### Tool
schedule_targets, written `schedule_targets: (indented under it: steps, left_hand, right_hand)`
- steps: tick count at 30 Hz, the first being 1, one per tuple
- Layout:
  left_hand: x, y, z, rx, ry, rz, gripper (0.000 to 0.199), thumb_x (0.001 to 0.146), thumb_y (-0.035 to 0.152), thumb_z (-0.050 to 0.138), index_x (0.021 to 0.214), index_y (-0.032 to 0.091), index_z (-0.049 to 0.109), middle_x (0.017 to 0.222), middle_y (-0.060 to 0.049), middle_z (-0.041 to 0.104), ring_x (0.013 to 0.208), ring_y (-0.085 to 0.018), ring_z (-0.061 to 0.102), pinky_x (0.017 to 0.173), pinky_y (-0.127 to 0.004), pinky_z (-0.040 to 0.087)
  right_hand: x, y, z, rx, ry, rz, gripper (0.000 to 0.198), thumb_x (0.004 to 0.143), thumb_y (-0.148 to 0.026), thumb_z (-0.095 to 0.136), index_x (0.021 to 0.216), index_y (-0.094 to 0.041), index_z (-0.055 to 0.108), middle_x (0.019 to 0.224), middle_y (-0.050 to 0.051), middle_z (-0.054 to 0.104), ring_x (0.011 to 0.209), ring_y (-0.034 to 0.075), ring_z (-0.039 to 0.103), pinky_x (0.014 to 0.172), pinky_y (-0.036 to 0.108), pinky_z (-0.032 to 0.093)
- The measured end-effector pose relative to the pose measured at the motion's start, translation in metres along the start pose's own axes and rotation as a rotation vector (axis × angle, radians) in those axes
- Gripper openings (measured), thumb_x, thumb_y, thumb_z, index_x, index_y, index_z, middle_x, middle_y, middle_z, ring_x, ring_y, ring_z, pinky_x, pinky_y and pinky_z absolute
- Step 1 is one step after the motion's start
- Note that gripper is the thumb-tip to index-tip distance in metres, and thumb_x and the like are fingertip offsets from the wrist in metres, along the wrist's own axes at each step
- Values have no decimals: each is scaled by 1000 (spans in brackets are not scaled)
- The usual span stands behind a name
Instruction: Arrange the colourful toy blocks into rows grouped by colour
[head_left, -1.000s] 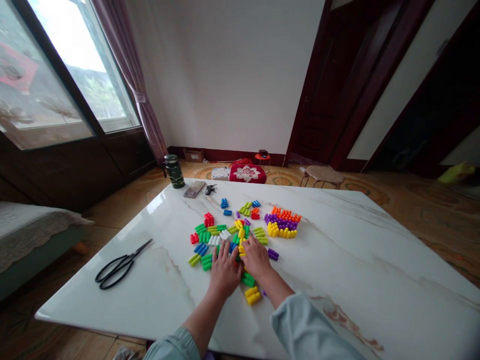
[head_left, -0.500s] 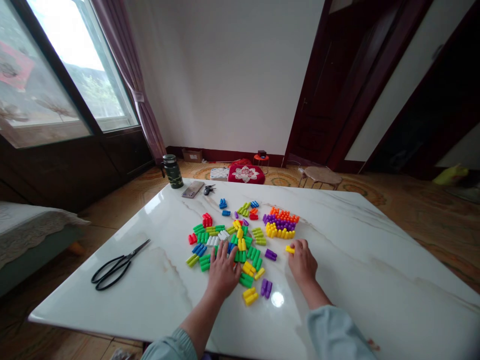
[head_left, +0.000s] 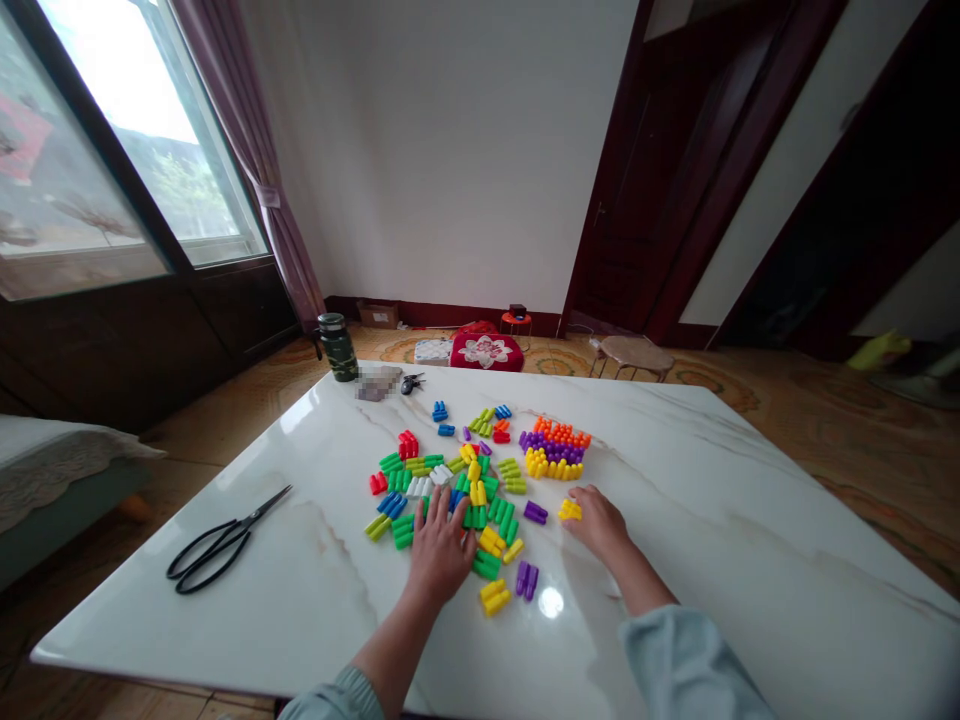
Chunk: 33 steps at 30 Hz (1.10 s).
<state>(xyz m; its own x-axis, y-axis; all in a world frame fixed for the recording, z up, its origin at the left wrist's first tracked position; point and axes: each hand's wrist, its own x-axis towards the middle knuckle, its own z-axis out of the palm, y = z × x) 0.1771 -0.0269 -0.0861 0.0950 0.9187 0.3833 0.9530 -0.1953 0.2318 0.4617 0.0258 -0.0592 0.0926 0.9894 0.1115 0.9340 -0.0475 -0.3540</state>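
**Yellow block (head_left: 569,511) in the grasp of the right hand (head_left: 601,525)**

We see the right fingers bent around the yellow block, which pokes out at their tips on the side toward the left hand (head_left: 441,552); whether it touches the table (head_left: 720,560) we cannot tell. The left fingers are spread and grip nothing we can make out, their tips over the jumbled blocks (head_left: 475,517). Just left of the held piece we find a purple block (head_left: 535,512), lying apart from it. Beyond the right fingers sit three neat rows: a yellow row (head_left: 553,466) nearest, then a purple row (head_left: 553,448), then an orange row (head_left: 562,432). Farther out, we note black scissors (head_left: 244,532) well to the left, with keys (head_left: 410,384) and a dark green flask (head_left: 339,350) near the far edge.
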Motion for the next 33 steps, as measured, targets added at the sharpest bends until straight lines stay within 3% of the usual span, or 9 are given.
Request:
schedule_targets:
  steps: [3, 7, 10, 17, 23, 27, 33]
  left_hand:
    - [0, 0, 1, -1, 1, 1, 45, 87, 36, 54, 130, 25, 59, 149, -12, 45, 143, -31, 32, 116, -53, 23]
    - [0, 0, 1, -7, -1, -2, 45, 87, 36, 54, 130, 25, 60, 148, -12, 47, 143, -31, 32, 116, -53, 24]
    - [0, -1, 1, -8, -3, 0, 45, 87, 37, 54, 130, 25, 60, 148, -12, 46, 143, -31, 31, 116, -53, 23]
    - [0, -2, 4, 1, -6, 4, 45, 88, 38, 54, 131, 24, 60, 149, -13, 45, 144, -31, 31, 117, -53, 22]
    - [0, -2, 4, -1, -2, 3, 45, 87, 38, 55, 130, 24, 60, 148, -14, 46, 143, -32, 32, 116, -54, 24]
    - [0, -1, 3, 1, 0, 4, 45, 87, 37, 55, 130, 24, 60, 149, -14, 45, 143, -32, 31, 117, -53, 23]
    - [-1, -1, 3, 1, 4, 4, 46, 87, 37, 55, 130, 25, 60, 149, -13, 45, 143, -32, 31, 116, -53, 23]
  right_hand:
    - [6, 3, 4, 125, 30, -11, 26, 52, -16, 75, 76, -22, 68, 90, 3, 69, 76, 19, 65, 70, 28, 48]
    - [7, 8, 18, 369, 163, 46, 27, 65, -33, 67, 88, -19, 67, 88, 5, 71, 68, 18, 64, 66, 29, 51]
    - [7, 9, 33, 555, 300, 128, 33, 65, -39, 64, 90, -17, 65, 87, 8, 71, 64, 19, 63, 65, 32, 52]
    - [22, -5, 56, 581, 475, 141, 39, 63, -44, 64, 90, -17, 59, 82, 9, 68, 65, 20, 62, 66, 34, 51]
    - [17, -17, 61, 620, 627, 73, 33, 75, -48, 58, 85, -17, 57, 83, 8, 62, 63, 17, 58, 62, 32, 50]
    - [7, -20, 61, 536, 602, -85, 29, 83, -44, 52, 69, -19, 58, 73, 6, 60, 67, 18, 57, 66, 32, 49]
    - [8, -18, 63, 517, 544, -160, 32, 87, -40, 48, 76, -16, 67, 81, 11, 67, 75, 22, 63, 73, 35, 51]
